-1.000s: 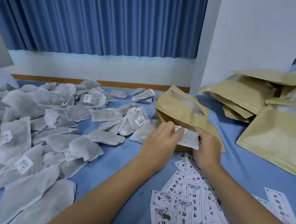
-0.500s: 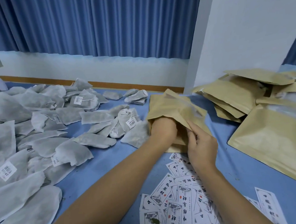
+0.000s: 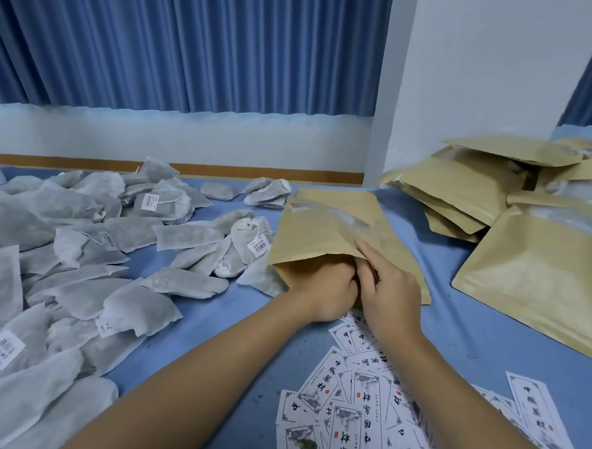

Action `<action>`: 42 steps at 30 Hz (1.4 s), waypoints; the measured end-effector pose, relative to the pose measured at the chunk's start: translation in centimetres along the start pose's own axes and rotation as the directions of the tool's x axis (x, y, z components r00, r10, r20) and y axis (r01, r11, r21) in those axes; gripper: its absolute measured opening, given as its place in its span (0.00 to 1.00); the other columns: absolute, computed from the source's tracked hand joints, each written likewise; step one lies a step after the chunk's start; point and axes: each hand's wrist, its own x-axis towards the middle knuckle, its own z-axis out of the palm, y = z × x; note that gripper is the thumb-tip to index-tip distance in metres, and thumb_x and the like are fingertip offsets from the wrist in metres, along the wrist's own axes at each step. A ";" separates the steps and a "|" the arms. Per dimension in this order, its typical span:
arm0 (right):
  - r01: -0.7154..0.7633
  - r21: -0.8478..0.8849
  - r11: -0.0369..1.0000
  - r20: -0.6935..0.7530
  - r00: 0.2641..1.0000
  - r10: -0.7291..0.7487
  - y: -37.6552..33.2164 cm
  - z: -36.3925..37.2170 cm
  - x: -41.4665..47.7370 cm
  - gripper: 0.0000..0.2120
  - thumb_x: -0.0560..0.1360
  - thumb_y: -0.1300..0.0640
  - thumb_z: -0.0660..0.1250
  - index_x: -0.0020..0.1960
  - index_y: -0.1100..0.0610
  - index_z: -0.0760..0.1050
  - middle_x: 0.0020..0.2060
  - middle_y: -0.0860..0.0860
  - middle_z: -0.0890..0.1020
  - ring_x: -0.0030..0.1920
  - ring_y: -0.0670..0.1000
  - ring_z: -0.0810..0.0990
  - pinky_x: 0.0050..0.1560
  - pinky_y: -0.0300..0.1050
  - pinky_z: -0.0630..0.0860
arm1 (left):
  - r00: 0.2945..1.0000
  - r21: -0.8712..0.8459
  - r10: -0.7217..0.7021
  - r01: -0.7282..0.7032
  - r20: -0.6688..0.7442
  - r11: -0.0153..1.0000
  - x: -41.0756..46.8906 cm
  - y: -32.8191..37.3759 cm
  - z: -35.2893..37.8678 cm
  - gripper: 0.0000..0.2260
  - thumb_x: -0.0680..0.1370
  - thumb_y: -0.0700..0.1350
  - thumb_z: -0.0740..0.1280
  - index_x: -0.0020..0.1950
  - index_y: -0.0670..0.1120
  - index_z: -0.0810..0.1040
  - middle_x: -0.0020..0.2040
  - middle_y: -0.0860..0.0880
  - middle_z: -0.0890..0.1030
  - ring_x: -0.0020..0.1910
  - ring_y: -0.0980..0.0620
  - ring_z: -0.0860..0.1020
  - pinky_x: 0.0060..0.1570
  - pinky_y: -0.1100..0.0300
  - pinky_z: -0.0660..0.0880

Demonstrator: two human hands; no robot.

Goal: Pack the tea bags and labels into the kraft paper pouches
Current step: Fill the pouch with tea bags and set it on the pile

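Note:
A kraft paper pouch [image 3: 322,229] lies on the blue table at the centre, its mouth towards me. My left hand [image 3: 325,295] is at the mouth with its fingertips inside the pouch and out of sight; whether it holds anything is hidden. My right hand [image 3: 387,291] pinches the upper lip of the pouch and lifts it. The tea bag seen earlier is out of sight. Loose grey tea bags [image 3: 82,235] cover the left of the table. Printed labels [image 3: 359,410] lie fanned out under my wrists, near the front edge.
A heap of kraft pouches [image 3: 474,187] lies at the right rear, with one large pouch [image 3: 548,279] flat in front of it. A white pillar [image 3: 485,60] and blue curtains stand behind the table. Bare blue tablecloth [image 3: 447,319] shows between the pouches and labels.
My left hand carried a tea bag into the pouch mouth, went in deep, and has now drawn partly back out. My right hand shifted from the tea bag to the pouch's upper lip.

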 end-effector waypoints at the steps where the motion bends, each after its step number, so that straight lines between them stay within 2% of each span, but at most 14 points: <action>1: -0.003 0.005 1.000 0.030 1.000 0.003 0.2 0.0 0.1 0.20 0.80 0.60 0.64 0.69 0.44 0.77 0.43 0.53 0.86 0.41 0.57 0.79 0.41 0.44 0.67 | 0.998 -0.012 0.053 -0.054 -0.035 0.998 -1.0 -0.2 -0.2 0.08 0.79 0.37 0.60 0.51 0.39 0.79 0.51 0.41 0.82 0.52 0.42 0.78 0.55 0.50 0.74; 4: -0.001 0.014 1.000 0.056 0.998 0.000 0.5 0.2 0.1 0.24 0.79 0.65 0.62 0.71 0.46 0.76 0.45 0.54 0.86 0.41 0.56 0.78 0.41 0.42 0.67 | 0.942 0.065 0.239 -0.230 -0.237 0.971 -4.4 -1.5 -1.1 0.07 0.79 0.38 0.64 0.48 0.41 0.82 0.45 0.47 0.83 0.44 0.49 0.79 0.48 0.55 0.76; 6: 0.007 0.051 0.999 0.030 1.000 -0.009 0.6 0.4 0.1 0.24 0.79 0.66 0.62 0.70 0.48 0.76 0.50 0.53 0.86 0.41 0.52 0.76 0.44 0.37 0.67 | 0.808 0.103 0.326 -0.318 -0.490 0.943 -6.1 -2.4 -2.0 0.07 0.76 0.37 0.63 0.43 0.40 0.80 0.37 0.48 0.80 0.35 0.52 0.76 0.38 0.58 0.74; 8: 0.008 0.055 0.998 -0.016 1.000 -0.007 0.7 0.4 0.1 0.23 0.79 0.67 0.62 0.70 0.50 0.77 0.48 0.53 0.86 0.39 0.49 0.73 0.43 0.34 0.65 | 0.656 0.084 0.259 -0.286 -0.709 0.954 -6.8 -3.0 -3.2 0.07 0.74 0.38 0.61 0.38 0.41 0.76 0.31 0.49 0.74 0.29 0.52 0.71 0.31 0.59 0.69; 10: -0.015 0.053 0.998 -0.052 0.999 0.018 0.9 0.2 0.2 0.21 0.80 0.65 0.62 0.70 0.52 0.77 0.48 0.53 0.85 0.40 0.49 0.74 0.43 0.33 0.64 | 0.587 -0.008 0.083 -0.151 -0.805 0.989 -6.8 -3.5 -3.9 0.07 0.74 0.41 0.60 0.36 0.44 0.72 0.30 0.51 0.71 0.30 0.50 0.69 0.30 0.58 0.66; 13: -0.061 0.082 0.995 -0.051 0.997 0.065 1.0 0.1 0.3 0.19 0.82 0.62 0.62 0.71 0.54 0.75 0.55 0.51 0.85 0.49 0.49 0.78 0.49 0.30 0.65 | 0.770 0.017 -0.162 0.219 -0.617 0.976 -6.7 -4.9 -3.1 0.05 0.73 0.47 0.62 0.44 0.47 0.76 0.42 0.51 0.76 0.46 0.48 0.73 0.45 0.55 0.71; 16: -0.087 0.111 0.990 -0.031 0.995 0.091 0.9 0.1 0.3 0.18 0.84 0.57 0.60 0.72 0.54 0.74 0.59 0.50 0.83 0.57 0.48 0.77 0.55 0.33 0.67 | 0.847 0.156 -0.237 0.347 -0.477 0.925 -6.7 -5.7 -2.3 0.22 0.70 0.50 0.66 0.64 0.50 0.73 0.60 0.49 0.74 0.62 0.45 0.69 0.63 0.52 0.68; 18: -0.094 0.120 0.988 -0.017 0.995 0.096 0.9 0.2 0.3 0.18 0.84 0.57 0.59 0.72 0.54 0.74 0.60 0.51 0.83 0.58 0.50 0.78 0.55 0.35 0.67 | 0.868 0.250 -0.223 0.359 -0.444 0.899 -6.5 -5.5 -2.1 0.27 0.70 0.50 0.66 0.69 0.51 0.67 0.63 0.49 0.70 0.65 0.46 0.67 0.62 0.51 0.70; 21: -0.089 0.117 0.989 -0.002 0.996 0.089 1.1 0.3 0.3 0.18 0.84 0.58 0.59 0.72 0.54 0.75 0.55 0.54 0.84 0.55 0.54 0.79 0.51 0.34 0.66 | 0.858 0.289 -0.256 0.408 -0.445 0.866 -6.5 -6.0 -2.3 0.21 0.74 0.46 0.64 0.68 0.50 0.70 0.62 0.48 0.75 0.62 0.45 0.73 0.54 0.50 0.74; 25: -0.085 0.107 0.991 0.002 0.996 0.085 1.1 0.2 0.3 0.17 0.84 0.58 0.58 0.71 0.54 0.75 0.53 0.56 0.84 0.51 0.53 0.78 0.49 0.35 0.66 | 0.619 -0.169 -0.327 0.301 -0.714 0.939 -7.0 -5.9 -3.5 0.06 0.79 0.49 0.67 0.53 0.49 0.77 0.42 0.51 0.80 0.43 0.48 0.78 0.41 0.54 0.74; 29: -0.079 0.093 0.992 -0.005 0.997 0.080 1.1 0.3 0.3 0.17 0.84 0.59 0.59 0.71 0.54 0.75 0.52 0.54 0.85 0.47 0.50 0.77 0.47 0.32 0.65 | 0.430 -0.088 -0.069 -0.025 -0.900 0.996 -7.4 -5.0 -4.2 0.13 0.74 0.39 0.74 0.58 0.43 0.81 0.49 0.47 0.76 0.47 0.60 0.73 0.46 0.69 0.70; 35: -0.054 0.088 0.995 -0.020 0.998 0.056 1.1 0.2 0.5 0.17 0.83 0.61 0.59 0.69 0.54 0.77 0.49 0.51 0.84 0.43 0.40 0.72 0.43 0.25 0.64 | 0.600 0.455 0.467 -0.185 -0.649 0.871 -7.3 -1.7 -1.4 0.13 0.70 0.40 0.74 0.54 0.40 0.84 0.41 0.45 0.78 0.38 0.47 0.78 0.34 0.55 0.75; 38: -0.043 0.089 0.995 -0.026 0.999 0.045 1.1 0.2 0.6 0.17 0.83 0.61 0.59 0.68 0.53 0.78 0.45 0.47 0.82 0.42 0.36 0.74 0.43 0.21 0.65 | 0.843 0.490 0.293 -0.040 -0.452 0.871 -6.3 0.3 0.1 0.11 0.76 0.47 0.69 0.54 0.43 0.80 0.45 0.47 0.74 0.43 0.46 0.76 0.31 0.54 0.71; 42: -0.031 0.111 0.993 -0.052 0.998 0.037 1.0 0.4 0.6 0.17 0.83 0.63 0.60 0.68 0.53 0.78 0.43 0.43 0.80 0.45 0.25 0.73 0.43 0.19 0.65 | 0.932 0.414 0.074 0.085 -0.354 0.906 -3.8 0.8 0.5 0.10 0.80 0.44 0.66 0.60 0.43 0.74 0.57 0.46 0.69 0.54 0.45 0.74 0.45 0.50 0.75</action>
